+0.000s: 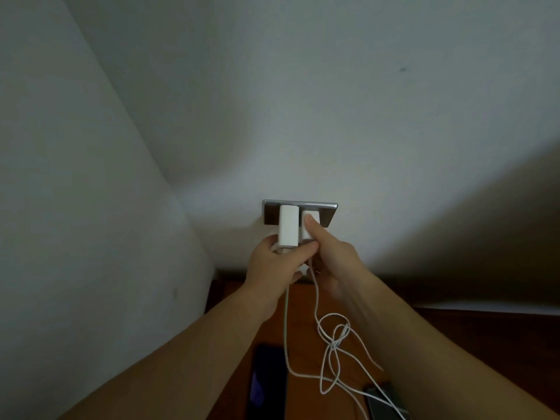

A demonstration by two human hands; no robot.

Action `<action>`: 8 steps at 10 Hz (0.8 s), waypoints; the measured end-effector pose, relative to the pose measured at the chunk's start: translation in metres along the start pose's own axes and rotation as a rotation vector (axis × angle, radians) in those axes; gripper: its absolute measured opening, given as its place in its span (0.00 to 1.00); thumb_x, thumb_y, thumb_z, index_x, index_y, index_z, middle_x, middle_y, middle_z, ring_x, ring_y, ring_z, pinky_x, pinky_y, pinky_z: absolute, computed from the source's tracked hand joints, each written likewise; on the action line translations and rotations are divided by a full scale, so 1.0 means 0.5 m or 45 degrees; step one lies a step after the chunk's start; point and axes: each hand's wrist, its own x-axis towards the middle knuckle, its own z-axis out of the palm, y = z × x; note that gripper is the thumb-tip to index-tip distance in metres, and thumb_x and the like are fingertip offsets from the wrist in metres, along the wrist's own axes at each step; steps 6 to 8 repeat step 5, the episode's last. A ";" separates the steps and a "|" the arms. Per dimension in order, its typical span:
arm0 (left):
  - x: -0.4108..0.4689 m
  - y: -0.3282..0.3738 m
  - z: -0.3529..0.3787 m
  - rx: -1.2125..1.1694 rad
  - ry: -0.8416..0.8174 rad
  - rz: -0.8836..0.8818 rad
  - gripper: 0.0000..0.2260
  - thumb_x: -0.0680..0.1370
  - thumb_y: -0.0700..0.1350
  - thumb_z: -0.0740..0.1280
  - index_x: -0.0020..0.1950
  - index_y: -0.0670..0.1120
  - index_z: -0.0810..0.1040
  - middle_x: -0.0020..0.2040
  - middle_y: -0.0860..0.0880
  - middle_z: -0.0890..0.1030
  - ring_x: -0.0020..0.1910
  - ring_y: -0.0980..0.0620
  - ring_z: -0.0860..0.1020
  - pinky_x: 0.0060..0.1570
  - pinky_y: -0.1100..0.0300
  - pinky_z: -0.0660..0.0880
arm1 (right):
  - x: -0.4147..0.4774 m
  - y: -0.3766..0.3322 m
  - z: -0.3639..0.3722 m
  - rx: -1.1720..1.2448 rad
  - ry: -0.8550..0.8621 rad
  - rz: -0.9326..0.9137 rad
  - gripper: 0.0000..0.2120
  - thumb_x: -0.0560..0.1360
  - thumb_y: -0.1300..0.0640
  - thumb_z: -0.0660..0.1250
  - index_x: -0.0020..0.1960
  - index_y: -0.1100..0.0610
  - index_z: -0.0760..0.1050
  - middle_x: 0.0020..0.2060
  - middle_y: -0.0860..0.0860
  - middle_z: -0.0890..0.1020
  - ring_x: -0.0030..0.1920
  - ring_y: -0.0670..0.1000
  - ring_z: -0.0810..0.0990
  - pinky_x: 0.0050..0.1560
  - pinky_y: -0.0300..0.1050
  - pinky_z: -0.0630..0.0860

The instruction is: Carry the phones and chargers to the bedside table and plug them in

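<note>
Chargers stand side by side against the metal socket plate (328,214) on the white wall (394,116), seen from the head camera. How far their pins sit in cannot be told.

The left charger (288,227), a white block, juts out from the left half of the plate. The left hand (272,263) is clamped round its near end, fingers curled under it and thumb across. The right charger (316,215) is on the right half of the plate, touching its neighbour. The right hand (331,262) grips it, thumb laid along its top and fingers curled below.

A straight white cable (285,322) drops from the left charger, below the plate, toward the wooden desk (306,310). A looped white cable (333,344) hangs from the right charger in a loose tangle just right of the first.

Well below the plate, a dark phone (268,380) lies flat on the desk beside the straight cable. A second phone (383,401) lies at the lower right, with cable strands crossing it.
</note>
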 end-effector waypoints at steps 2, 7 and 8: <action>-0.011 0.029 -0.012 0.113 0.011 -0.145 0.36 0.67 0.59 0.75 0.71 0.49 0.68 0.66 0.46 0.75 0.62 0.45 0.74 0.62 0.46 0.73 | -0.021 0.003 -0.010 -0.116 -0.024 -0.015 0.29 0.68 0.38 0.71 0.55 0.62 0.78 0.49 0.57 0.84 0.47 0.53 0.85 0.44 0.43 0.79; -0.084 0.072 -0.014 0.429 0.415 0.154 0.28 0.77 0.57 0.65 0.75 0.50 0.63 0.72 0.46 0.69 0.63 0.48 0.73 0.59 0.50 0.69 | -0.117 -0.006 -0.087 -0.594 0.275 -0.267 0.17 0.73 0.39 0.66 0.49 0.52 0.75 0.50 0.54 0.80 0.49 0.52 0.77 0.53 0.50 0.74; -0.084 0.072 -0.014 0.429 0.415 0.154 0.28 0.77 0.57 0.65 0.75 0.50 0.63 0.72 0.46 0.69 0.63 0.48 0.73 0.59 0.50 0.69 | -0.117 -0.006 -0.087 -0.594 0.275 -0.267 0.17 0.73 0.39 0.66 0.49 0.52 0.75 0.50 0.54 0.80 0.49 0.52 0.77 0.53 0.50 0.74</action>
